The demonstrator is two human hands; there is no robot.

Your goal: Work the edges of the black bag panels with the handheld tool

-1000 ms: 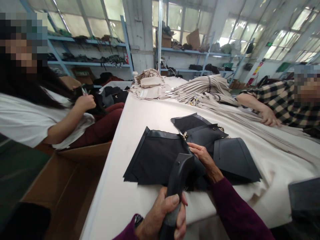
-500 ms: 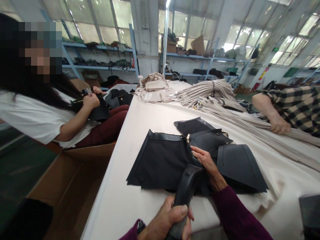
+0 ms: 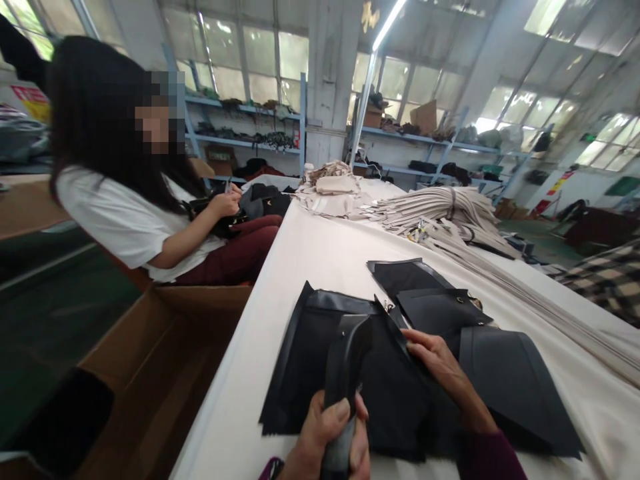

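Two hands at work on a black panel, near edge of the table

Black panel [image 3: 395, 400] lies on the pale tabletop [image 3: 235, 413], one edge standing up, a bit of metal at its top corner. Right hand [image 3: 445, 367] comes in from the right, forearm slanting, fingers extended and close together, tips on that raised edge; thumb out of sight, so I can't tell if it pinches. Left hand [image 3: 325, 433] is wrapped round a black tool [image 3: 345, 373], thumb laid across the grip, the curved head angled up over the panel.

More black pieces [image 3: 515, 380] just right of the hands. Pale strips [image 3: 440, 207] bundled farther back. To the left, an open cardboard box [image 3: 150, 353] and a seated person in a white top [image 3: 120, 213]. Shelves [image 3: 240, 140] along the wall.
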